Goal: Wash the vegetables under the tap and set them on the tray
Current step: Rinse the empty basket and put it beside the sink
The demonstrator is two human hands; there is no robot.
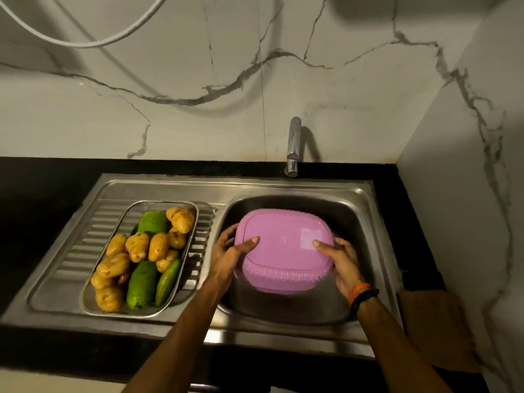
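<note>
Now pink tray (pixel 283 251) between gripping fingers (pixel 251 241).

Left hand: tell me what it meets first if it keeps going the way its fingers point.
The left hand already grips the pink basket, fingers pointing right across its upturned base. Pushed on, it would probably meet the right hand holding the opposite edge.

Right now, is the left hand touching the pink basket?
Touching. The head view shows the left hand gripping the pink basket's left edge, thumb lying on its upturned base.
</note>
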